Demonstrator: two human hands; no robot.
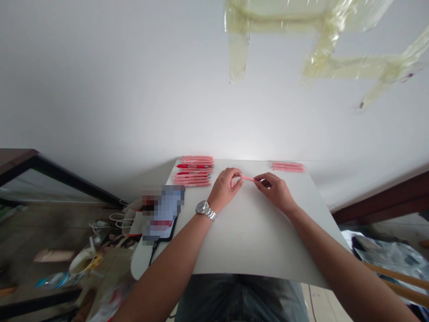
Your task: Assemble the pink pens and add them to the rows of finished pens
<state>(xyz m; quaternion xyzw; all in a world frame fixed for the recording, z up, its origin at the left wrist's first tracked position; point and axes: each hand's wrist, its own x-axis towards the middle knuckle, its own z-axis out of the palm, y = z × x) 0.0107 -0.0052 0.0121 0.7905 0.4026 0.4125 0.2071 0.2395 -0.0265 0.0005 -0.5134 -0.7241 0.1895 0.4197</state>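
A slim pink pen (247,178) spans the gap between my two hands, above the middle of the white table. My left hand (228,183), with a metal watch at the wrist, pinches the pen's left end between thumb and finger. At the other end, my right hand (273,188) grips it with thumb and fingertips. Beyond my left hand lies a row of pink and red pens (194,171), side by side near the table's back left corner. A smaller bunch of pink pens (288,167) rests at the back right.
The white table (254,241) stands against a wall. A phone (164,214), pixelated, with a cable (153,252) lies at its left edge. Cables, a bowl (82,261) and a plastic bottle (60,280) are on the floor at left. Yellowish tape (284,20) sticks to the wall.
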